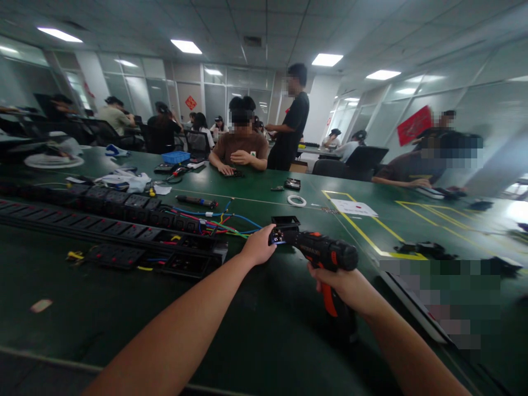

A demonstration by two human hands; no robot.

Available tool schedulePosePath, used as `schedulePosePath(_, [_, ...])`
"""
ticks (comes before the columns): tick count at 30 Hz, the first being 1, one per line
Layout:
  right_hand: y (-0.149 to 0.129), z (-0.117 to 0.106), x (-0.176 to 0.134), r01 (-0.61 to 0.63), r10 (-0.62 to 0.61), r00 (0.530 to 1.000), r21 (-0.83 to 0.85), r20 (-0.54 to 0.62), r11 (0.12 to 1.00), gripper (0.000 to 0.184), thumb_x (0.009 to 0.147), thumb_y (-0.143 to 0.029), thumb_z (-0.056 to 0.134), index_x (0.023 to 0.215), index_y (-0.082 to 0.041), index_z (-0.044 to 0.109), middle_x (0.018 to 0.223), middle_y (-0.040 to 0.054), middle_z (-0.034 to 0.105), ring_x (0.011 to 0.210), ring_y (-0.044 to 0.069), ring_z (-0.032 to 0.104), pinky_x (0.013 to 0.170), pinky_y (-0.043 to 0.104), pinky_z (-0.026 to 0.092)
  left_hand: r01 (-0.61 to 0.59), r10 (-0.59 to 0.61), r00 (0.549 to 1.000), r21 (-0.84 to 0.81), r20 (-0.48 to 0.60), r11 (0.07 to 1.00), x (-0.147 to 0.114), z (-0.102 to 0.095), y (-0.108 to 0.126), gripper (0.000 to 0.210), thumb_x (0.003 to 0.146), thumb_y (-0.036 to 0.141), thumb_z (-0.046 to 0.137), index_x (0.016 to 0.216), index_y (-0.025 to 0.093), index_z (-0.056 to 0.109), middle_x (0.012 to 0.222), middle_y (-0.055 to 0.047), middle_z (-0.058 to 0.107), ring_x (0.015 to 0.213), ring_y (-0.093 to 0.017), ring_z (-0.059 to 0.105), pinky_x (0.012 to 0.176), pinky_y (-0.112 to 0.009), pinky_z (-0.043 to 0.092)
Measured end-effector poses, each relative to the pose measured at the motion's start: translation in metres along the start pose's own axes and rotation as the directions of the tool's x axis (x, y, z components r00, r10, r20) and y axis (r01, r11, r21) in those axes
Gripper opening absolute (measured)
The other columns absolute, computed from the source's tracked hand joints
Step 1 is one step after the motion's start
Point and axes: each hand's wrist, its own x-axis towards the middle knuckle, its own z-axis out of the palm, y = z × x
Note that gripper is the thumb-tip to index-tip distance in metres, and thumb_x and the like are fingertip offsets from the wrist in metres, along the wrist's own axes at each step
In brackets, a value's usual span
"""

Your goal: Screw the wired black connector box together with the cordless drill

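Note:
My right hand is wrapped round the grip of a black and orange cordless drill, whose nose points left. At that nose, my left hand grips a small module with a circuit board; the fingers partly cover it. Whether the drill's tip touches the module I cannot tell. Just behind the module lies a black rectangular frame. Blue, red and green wires run from near my left hand to a row of black socket modules. A long black power strip lies in front of that row.
On the green table are a white ring, a dark cylindrical tool, a blue basket and a paper sheet by yellow tape. Across the table a person sits working with both hands; another person stands behind.

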Motion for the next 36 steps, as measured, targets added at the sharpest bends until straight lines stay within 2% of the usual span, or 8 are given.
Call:
schedulePosePath(9, [-0.009, 0.003, -0.004, -0.020, 0.023, 0.999, 0.093, -0.035, 0.996, 0.022, 0.075, -0.034, 0.065, 0.089, -0.018, 0.067, 0.085, 0.0029, 0.068, 0.064, 0.017, 0.063, 0.063, 0.032, 0.048, 0.001, -0.001, 1.000, 0.004, -0.006, 1.000, -0.001, -0.002, 0.000, 0.069, 0.082, 0.022, 0.065, 0.148, 0.017, 0.045, 0.149, -0.010, 0.053, 0.136, -0.026, 0.051, 0.117, -0.037, 0.037])
schedulePosePath(19, [-0.011, 0.003, -0.005, -0.059, 0.062, 0.997, 0.092, -0.037, 0.994, 0.024, 0.075, -0.035, 0.066, 0.092, -0.018, 0.068, 0.069, 0.0008, 0.066, 0.065, 0.020, 0.063, 0.063, 0.032, 0.046, 0.010, -0.010, 1.000, -0.009, -0.001, 1.000, -0.001, -0.001, -0.002, 0.069, 0.082, 0.023, 0.065, 0.148, 0.017, 0.044, 0.149, -0.011, 0.053, 0.136, -0.026, 0.051, 0.117, -0.038, 0.037])
schedulePosePath(22, [-0.009, 0.003, -0.004, -0.037, 0.040, 0.999, 0.137, -0.025, 0.990, 0.025, 0.075, -0.036, 0.068, 0.092, -0.017, 0.069, 0.076, 0.0016, 0.068, 0.067, 0.019, 0.063, 0.065, 0.032, 0.046, 0.012, -0.012, 1.000, -0.010, 0.000, 1.000, -0.001, -0.001, -0.002, 0.069, 0.082, 0.023, 0.065, 0.148, 0.019, 0.045, 0.149, -0.010, 0.053, 0.136, -0.026, 0.051, 0.117, -0.037, 0.037])
schedulePosePath(30, [-0.007, 0.007, -0.006, -0.069, 0.074, 0.997, 0.160, -0.025, 0.985, 0.036, 0.076, -0.045, 0.073, 0.098, -0.017, 0.069, 0.075, 0.0025, 0.070, 0.067, 0.020, 0.063, 0.064, 0.032, 0.045, 0.003, -0.002, 1.000, -0.013, 0.002, 1.000, -0.001, -0.001, -0.004, 0.069, 0.081, 0.022, 0.065, 0.147, 0.017, 0.045, 0.150, -0.011, 0.052, 0.138, -0.026, 0.049, 0.118, -0.038, 0.036])
schedulePosePath(36, [-0.004, 0.005, -0.003, -0.051, 0.059, 0.998, 0.196, -0.036, 0.979, 0.029, 0.076, -0.040, 0.073, 0.093, -0.018, 0.068, 0.073, 0.0013, 0.068, 0.065, 0.018, 0.062, 0.065, 0.031, 0.046, 0.010, -0.010, 1.000, -0.003, 0.004, 1.000, -0.001, -0.002, -0.003, 0.069, 0.082, 0.023, 0.065, 0.147, 0.018, 0.045, 0.149, -0.011, 0.053, 0.136, -0.026, 0.051, 0.117, -0.038, 0.037])
